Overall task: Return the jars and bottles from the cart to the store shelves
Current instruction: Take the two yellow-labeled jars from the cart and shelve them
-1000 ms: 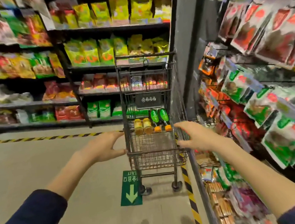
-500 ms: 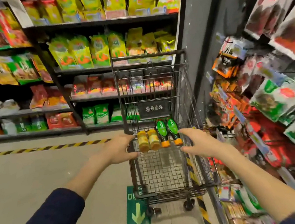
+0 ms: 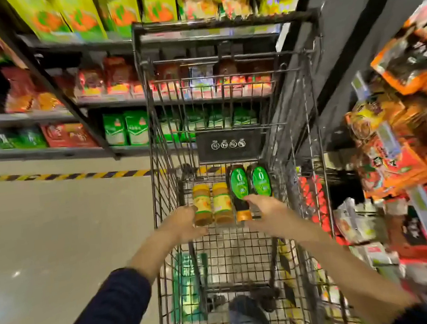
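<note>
Two amber jars point(image 3: 202, 203) point(image 3: 222, 202) lie side by side in the wire cart point(image 3: 246, 238), lids toward me. To their right lie two dark bottles with green labels point(image 3: 239, 185) point(image 3: 261, 180); the left one shows an orange cap. My left hand point(image 3: 185, 223) is inside the cart, wrapped around the near end of the left jar, thumb under its lid. Over the neck of the right bottle lies my right hand point(image 3: 266, 206), hiding its cap, fingers curled on it. All jars and bottles rest on the cart floor.
The cart's far end faces store shelves point(image 3: 119, 103) stocked with green, red and yellow packets. A rack of hanging packets point(image 3: 398, 139) crowds the right side, close to the cart. Open tiled floor point(image 3: 54, 235) with a yellow-black stripe lies to the left. A grey pillar point(image 3: 344, 11) stands ahead right.
Both hands left the cart's near rim and reached down inside, the left onto the left jar, the right onto the right bottle. The view moved closer over the cart.
</note>
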Motion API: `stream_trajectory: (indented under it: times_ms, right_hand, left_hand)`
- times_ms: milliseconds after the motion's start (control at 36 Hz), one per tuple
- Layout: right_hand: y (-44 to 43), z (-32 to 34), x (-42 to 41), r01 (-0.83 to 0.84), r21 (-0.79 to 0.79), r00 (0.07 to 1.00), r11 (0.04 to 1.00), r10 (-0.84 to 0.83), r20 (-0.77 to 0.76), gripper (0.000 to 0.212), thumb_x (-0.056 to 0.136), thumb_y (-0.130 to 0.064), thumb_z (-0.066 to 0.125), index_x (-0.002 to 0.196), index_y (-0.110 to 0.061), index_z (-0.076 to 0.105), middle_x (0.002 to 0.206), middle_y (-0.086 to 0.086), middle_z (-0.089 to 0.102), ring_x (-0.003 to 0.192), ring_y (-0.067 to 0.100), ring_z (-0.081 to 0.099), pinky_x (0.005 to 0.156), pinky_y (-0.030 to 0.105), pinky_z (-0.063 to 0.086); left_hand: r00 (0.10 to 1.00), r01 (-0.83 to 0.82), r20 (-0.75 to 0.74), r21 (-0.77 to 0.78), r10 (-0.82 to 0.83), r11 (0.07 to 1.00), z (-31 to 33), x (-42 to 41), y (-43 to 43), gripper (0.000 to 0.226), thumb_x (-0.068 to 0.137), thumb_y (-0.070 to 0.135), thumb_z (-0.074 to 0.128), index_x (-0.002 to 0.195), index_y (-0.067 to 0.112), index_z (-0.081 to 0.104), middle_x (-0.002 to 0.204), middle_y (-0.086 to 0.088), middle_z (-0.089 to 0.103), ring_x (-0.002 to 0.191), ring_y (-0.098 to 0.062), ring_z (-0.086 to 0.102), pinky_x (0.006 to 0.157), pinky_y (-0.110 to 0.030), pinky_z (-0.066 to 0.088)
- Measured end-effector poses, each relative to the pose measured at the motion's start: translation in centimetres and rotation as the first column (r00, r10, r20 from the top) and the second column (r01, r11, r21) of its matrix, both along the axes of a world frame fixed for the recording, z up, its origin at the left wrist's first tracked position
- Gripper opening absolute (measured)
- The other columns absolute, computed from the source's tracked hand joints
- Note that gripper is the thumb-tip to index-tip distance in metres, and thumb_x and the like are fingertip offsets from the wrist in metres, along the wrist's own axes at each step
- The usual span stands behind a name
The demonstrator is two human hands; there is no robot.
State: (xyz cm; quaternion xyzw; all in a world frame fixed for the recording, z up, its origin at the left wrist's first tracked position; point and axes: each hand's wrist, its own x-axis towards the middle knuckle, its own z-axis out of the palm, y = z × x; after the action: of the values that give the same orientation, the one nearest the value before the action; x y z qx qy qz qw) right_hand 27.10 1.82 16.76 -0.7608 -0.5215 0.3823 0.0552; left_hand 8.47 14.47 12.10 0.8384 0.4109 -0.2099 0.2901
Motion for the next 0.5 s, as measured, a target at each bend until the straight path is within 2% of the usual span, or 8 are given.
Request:
stream_trajectory:
  times_ms: [111,167,250,333,389,472,500]
  right_hand:
    - [3.6,-3.8,1.4,-0.013,-0.084,0.999,0.996,0.011,-0.031,0.051,0.089,-0.03,0.06,0.133,-0.008,0.044,0.137,0.015,0.049,0.123,0.027,0.049,0.098,0.038,0.041]
    - [5.0,-6.2,1.9,-0.004,-0.116,0.999,0.993,0.0,-0.036,0.056,0.089,-0.028,0.061,0.137,-0.009,0.04,0.14,0.017,0.043,0.125,0.03,0.047,0.099,0.037,0.04]
    - [6.6,-9.5,2.7,-0.02,-0.175,1.0,0.984,0.017,-0.02,0.064,0.089,-0.03,0.059,0.145,-0.02,0.029,0.145,0.012,0.038,0.128,0.03,0.044,0.101,0.037,0.037]
    - [7.7,-12.5,3.7,-0.023,-0.224,0.999,0.974,0.014,-0.044,0.064,0.092,-0.028,0.056,0.147,-0.022,0.024,0.147,0.009,0.036,0.132,0.027,0.039,0.104,0.037,0.032]
    - [8.4,-14.1,4.0,-0.014,-0.249,0.995,0.968,-0.01,-0.095,0.066,0.09,-0.033,0.058,0.146,-0.021,0.025,0.148,0.007,0.036,0.134,0.025,0.037,0.106,0.036,0.03]
    - [9.0,-16.2,4.2,0.061,-0.298,0.956,0.953,-0.141,-0.257,0.09,0.077,-0.051,0.068,0.147,-0.016,0.025,0.149,0.011,0.035,0.137,0.028,0.035,0.112,0.034,0.028]
    - [9.1,-17.0,4.3,0.043,-0.288,0.96,0.957,-0.12,-0.254,0.085,0.081,-0.044,0.067,0.147,-0.015,0.023,0.15,0.012,0.033,0.138,0.028,0.034,0.112,0.033,0.028]
  left_hand:
    - [0.995,-0.089,-0.045,-0.048,0.087,0.995,-5.0,1.7,2.5,0.043,0.079,0.046,0.063,0.11,0.016,0.057,0.109,-0.005,0.064,0.099,-0.021,0.059,0.085,-0.033,0.05]
    - [0.989,-0.133,-0.077,-0.068,0.127,0.989,-7.0,2.4,3.3,0.042,0.08,0.046,0.062,0.106,0.014,0.057,0.109,-0.007,0.064,0.097,-0.023,0.06,0.084,-0.032,0.05]
    - [0.97,-0.219,-0.133,-0.099,0.205,0.971,-9.6,3.8,4.4,0.046,0.085,0.043,0.059,0.116,0.01,0.055,0.118,-0.012,0.062,0.108,-0.027,0.058,0.087,-0.029,0.044]
    - [0.946,-0.289,-0.181,-0.099,0.269,0.952,-12.4,4.9,5.4,0.046,0.09,0.042,0.054,0.12,0.007,0.053,0.124,-0.013,0.058,0.116,-0.029,0.054,0.092,-0.033,0.042]
    - [0.927,-0.35,-0.184,-0.116,0.326,0.929,-14.3,5.3,6.0,0.05,0.09,0.042,0.055,0.122,0.004,0.052,0.125,-0.015,0.057,0.116,-0.03,0.054,0.094,-0.035,0.042]
    - [0.888,-0.454,-0.169,-0.182,0.427,0.872,-16.7,5.8,6.5,0.059,0.086,0.042,0.061,0.126,0.0,0.05,0.127,-0.016,0.056,0.117,-0.031,0.054,0.095,-0.037,0.044]
    - [0.878,-0.476,-0.164,-0.192,0.45,0.859,-17.2,6.0,6.6,0.058,0.085,0.042,0.063,0.125,0.001,0.051,0.125,-0.015,0.058,0.115,-0.031,0.055,0.093,-0.035,0.044]
